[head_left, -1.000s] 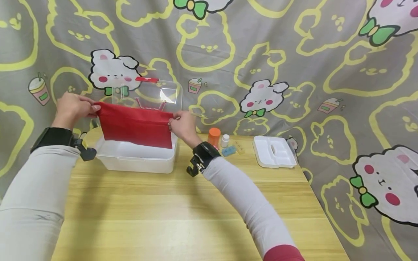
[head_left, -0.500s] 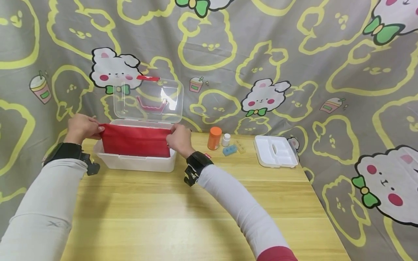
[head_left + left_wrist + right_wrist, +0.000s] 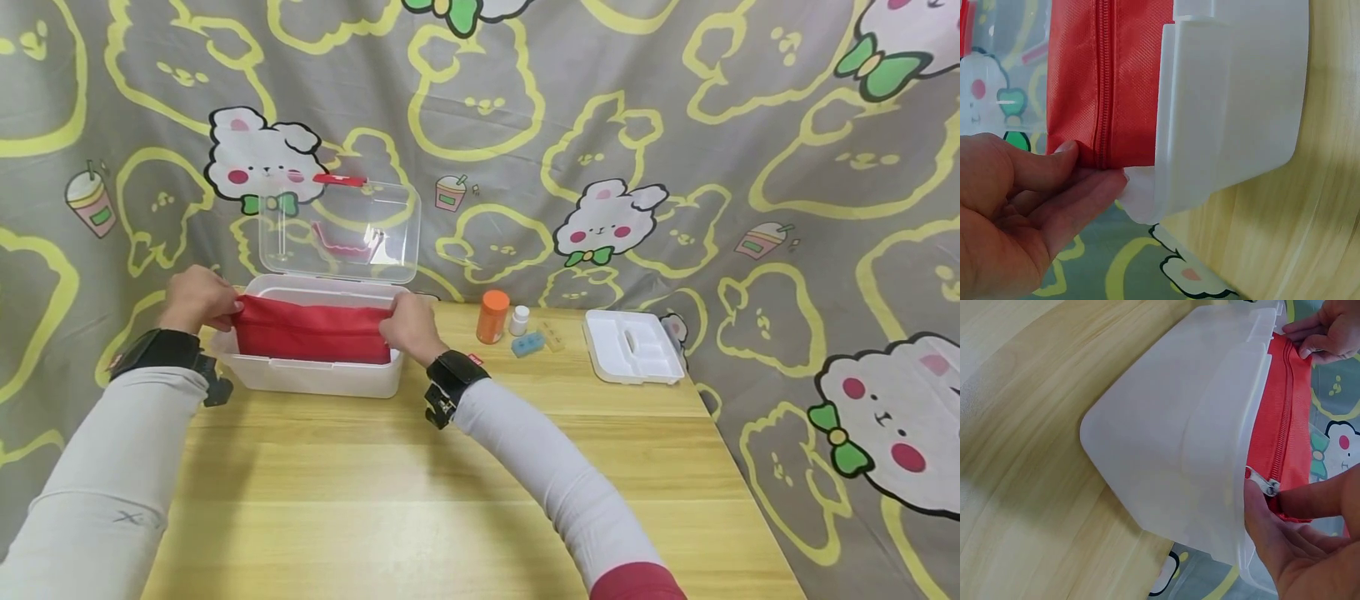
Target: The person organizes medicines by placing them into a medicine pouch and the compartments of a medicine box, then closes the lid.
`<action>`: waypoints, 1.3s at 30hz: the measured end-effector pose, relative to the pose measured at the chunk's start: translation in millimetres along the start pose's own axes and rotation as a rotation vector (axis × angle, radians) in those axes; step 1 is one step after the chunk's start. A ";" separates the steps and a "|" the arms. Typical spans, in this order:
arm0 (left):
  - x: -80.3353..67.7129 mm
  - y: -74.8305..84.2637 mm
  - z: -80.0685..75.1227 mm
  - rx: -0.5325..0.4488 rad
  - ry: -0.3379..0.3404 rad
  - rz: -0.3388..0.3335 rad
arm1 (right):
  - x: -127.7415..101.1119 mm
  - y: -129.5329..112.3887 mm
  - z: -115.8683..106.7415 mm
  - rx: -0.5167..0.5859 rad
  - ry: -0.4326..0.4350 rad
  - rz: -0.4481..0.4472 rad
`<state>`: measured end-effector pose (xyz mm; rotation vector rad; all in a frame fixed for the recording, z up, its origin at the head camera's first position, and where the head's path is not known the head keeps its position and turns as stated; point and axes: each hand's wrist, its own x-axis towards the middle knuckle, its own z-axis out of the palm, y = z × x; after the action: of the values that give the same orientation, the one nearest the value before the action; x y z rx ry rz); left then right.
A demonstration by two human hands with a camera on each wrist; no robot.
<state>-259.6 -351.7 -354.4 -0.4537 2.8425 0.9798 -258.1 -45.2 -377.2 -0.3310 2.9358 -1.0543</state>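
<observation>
A red zippered pouch (image 3: pixel 315 332) hangs upright between both hands, its lower part down inside a white plastic box (image 3: pixel 322 379). At the pouch's left upper corner my left hand (image 3: pixel 198 298) pinches the fabric between thumb and fingers, as the left wrist view shows with the hand (image 3: pixel 1016 206) beside the zipper (image 3: pixel 1104 81). My right hand (image 3: pixel 414 327) pinches the opposite end. In the right wrist view the metal zipper pull (image 3: pixel 1266 483) sits by the fingers of that hand (image 3: pixel 1310 550). The front wall hides the pouch's bottom.
The box's clear lid (image 3: pixel 341 233), with a red latch (image 3: pixel 340 180), stands raised behind it. To the right are an orange-capped bottle (image 3: pixel 492 318), a small white bottle (image 3: pixel 519 321), blue (image 3: pixel 528 344) and yellow (image 3: pixel 551 336) pill cases, and a white divided tray (image 3: pixel 633 347).
Both hands have lowered the red pouch from above the white box down into it. Most of that movement came in the first half second; it has since sunk slightly further.
</observation>
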 end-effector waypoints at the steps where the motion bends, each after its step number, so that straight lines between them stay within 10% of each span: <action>1: -0.8 0.6 -0.4 0.006 0.001 -0.001 | -0.4 -0.8 -0.2 -0.005 -0.007 -0.002; 39: -10.8 11.5 10.3 0.100 0.075 0.007 | -6.7 -5.1 3.4 -0.003 0.003 0.091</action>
<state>-252.9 -334.1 -353.7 -0.4811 2.9450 0.8344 -250.3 -49.8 -377.1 -0.1931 2.9241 -1.0406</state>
